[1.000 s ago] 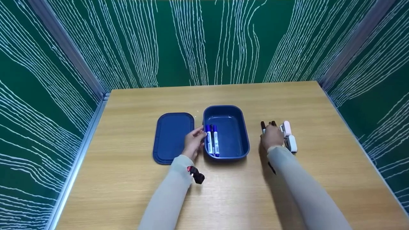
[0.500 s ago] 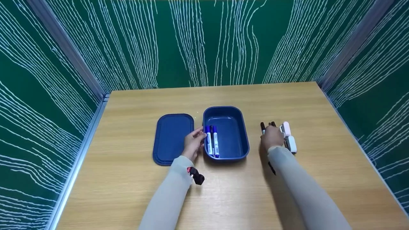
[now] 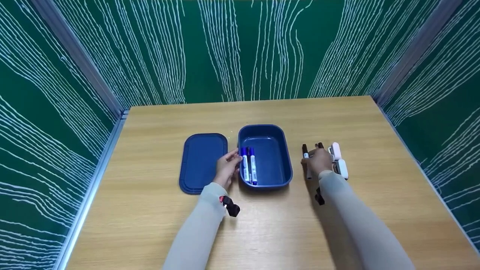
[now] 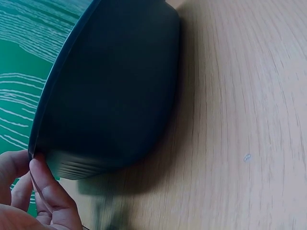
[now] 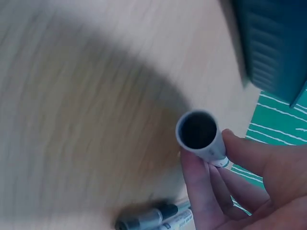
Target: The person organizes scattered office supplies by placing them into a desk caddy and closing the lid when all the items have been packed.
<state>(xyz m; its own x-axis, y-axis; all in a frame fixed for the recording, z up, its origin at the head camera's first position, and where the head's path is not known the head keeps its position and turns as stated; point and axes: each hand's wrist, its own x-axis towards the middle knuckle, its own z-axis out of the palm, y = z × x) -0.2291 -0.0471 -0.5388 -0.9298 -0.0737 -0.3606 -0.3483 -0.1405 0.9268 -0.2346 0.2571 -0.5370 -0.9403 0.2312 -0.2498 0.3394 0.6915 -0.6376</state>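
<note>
My left hand [image 3: 227, 168] pinches the left rim of a dark blue open box [image 3: 273, 161]; in the left wrist view, thumb and fingers meet on the edge of the box wall [image 4: 110, 91]. Two blue-capped markers [image 3: 253, 165] lie along the box's left side. To the right of the box, my right hand [image 3: 319, 161] grips a black-capped marker [image 3: 305, 150] between thumb and fingers. Its round end [image 5: 199, 132] faces the right wrist camera. More black-capped markers [image 5: 144, 218] lie on the table beneath that hand, partly hidden by it.
A flat blue lid [image 3: 202, 161] lies left of the box, partly behind the left hand. Right of the right hand are a pinkish stapler-like item [image 3: 336, 150] and a white one [image 3: 342, 168]. Green walls with white lines [image 3: 262, 52] enclose the wooden table [image 3: 262, 232].
The right hand has lifted the black-capped marker and shifted slightly left, so more of the marker shows. The left hand and the box have stayed put.
</note>
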